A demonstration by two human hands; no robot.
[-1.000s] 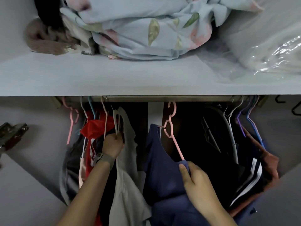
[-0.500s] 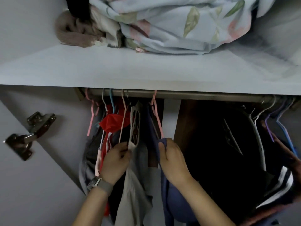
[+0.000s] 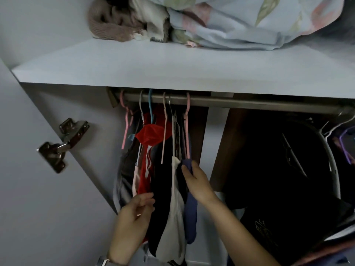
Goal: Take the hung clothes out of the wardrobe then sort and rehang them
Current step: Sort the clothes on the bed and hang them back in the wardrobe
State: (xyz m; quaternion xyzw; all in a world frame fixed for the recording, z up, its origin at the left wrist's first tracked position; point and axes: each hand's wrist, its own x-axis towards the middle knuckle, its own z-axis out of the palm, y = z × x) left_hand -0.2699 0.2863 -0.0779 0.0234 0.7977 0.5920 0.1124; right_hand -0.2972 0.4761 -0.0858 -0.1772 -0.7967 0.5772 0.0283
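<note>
Right grip: I have my right hand (image 3: 197,181) up at the shoulder of the navy garment (image 3: 191,206), thumb and fingers pinching its top edge just below the pink hanger (image 3: 187,131).
Left grip: my left hand (image 3: 134,215) is lower, fingers loosely curled against the edge of the red striped garment (image 3: 146,173); I cannot tell whether it actually grasps the cloth.
Hung clothes: a tight bunch at the left end of the rail (image 3: 249,103), with the red piece, a dark piece (image 3: 163,198), a white garment (image 3: 175,217) and the navy one side by side, all on hangers.
Right end of rail: dark clothes (image 3: 269,169) on white and purple hangers, well apart from the left bunch.
Shelf above: the shelf (image 3: 172,70) carries a floral quilt (image 3: 259,22) and a brown knit (image 3: 107,25).
Door: a metal hinge (image 3: 61,144) on the open door at left.
Wrist: a watch (image 3: 102,261) shows at the bottom edge.
</note>
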